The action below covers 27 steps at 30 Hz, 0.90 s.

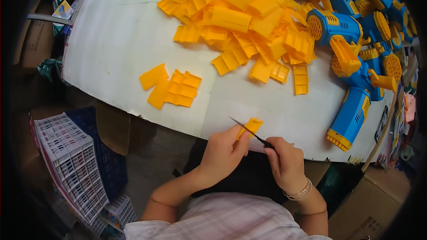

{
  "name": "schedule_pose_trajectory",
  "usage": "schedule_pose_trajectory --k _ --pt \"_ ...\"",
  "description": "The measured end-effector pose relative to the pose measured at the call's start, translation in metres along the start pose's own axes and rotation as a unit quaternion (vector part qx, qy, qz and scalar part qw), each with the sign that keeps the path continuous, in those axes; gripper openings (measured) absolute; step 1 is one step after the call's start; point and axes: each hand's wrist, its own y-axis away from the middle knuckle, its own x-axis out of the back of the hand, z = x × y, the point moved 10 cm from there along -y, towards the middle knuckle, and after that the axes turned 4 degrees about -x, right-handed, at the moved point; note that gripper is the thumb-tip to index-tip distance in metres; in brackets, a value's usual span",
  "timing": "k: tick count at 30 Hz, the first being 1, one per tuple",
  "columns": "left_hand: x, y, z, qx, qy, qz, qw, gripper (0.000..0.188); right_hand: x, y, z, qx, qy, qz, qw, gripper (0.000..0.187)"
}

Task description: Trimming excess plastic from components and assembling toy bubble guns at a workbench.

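Between the fingers of my left hand (222,153) is a small yellow plastic piece (252,126), held over the table's near edge. My right hand (284,160), with bracelets at its wrist, is closed round the black handle of a small knife (246,128). The knife's thin dark blade lies across the yellow piece, pointing up and left; whether it touches is hard to tell. A few loose yellow pieces (182,88), some ribbed side up, lie on the white table (120,31) to the left. Farther off is a large heap of similar yellow pieces (227,19).
Blue and yellow plastic toy bodies (349,118) are piled along the table's right side. White and blue plastic crates (71,155) stand on the floor at the left. A cardboard box (373,204) is at the lower right, below the table edge.
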Motion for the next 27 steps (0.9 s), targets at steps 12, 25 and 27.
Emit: schedule_pose_trajectory --k 12,25,27 --pt "0.015 0.007 0.015 -0.085 -0.124 0.06 0.987 0.008 0.008 -0.004 -0.012 0.025 0.035 -0.013 0.999 0.011" --pt "0.016 0.015 0.043 -0.176 -0.242 0.089 0.95 0.005 0.007 -0.008 0.01 -0.032 0.038 -0.025 0.998 0.012" --pt "0.014 0.018 0.043 -0.182 -0.238 0.084 0.95 0.006 -0.002 0.004 -0.018 0.025 0.021 -0.064 0.997 0.014"
